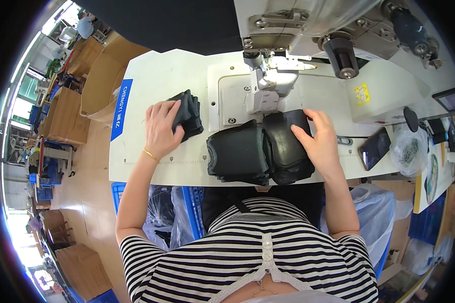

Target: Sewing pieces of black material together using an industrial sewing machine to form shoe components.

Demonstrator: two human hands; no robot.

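The head view shows the left hand (163,126) gripping a small stack of black fabric pieces (188,114) on the white tabletop (151,76), right hand (316,139) flat and open on the black padded piece (284,144) below the sewing machine (288,30); both look light, soft, best pinched at edges.

The table (156,76) is white, with a blue label strip (121,108) along its left edge. The sewing machine (308,30) is pale grey-white and carries a small yellow sticker (362,94). The folded fabric pieces (260,151) and the smaller bundle (189,115) are black, perhaps very dark grey. The shirt (247,257) has black and white horizontal stripes. The crate (194,209) is blue, and the boxes (93,76) are brown.
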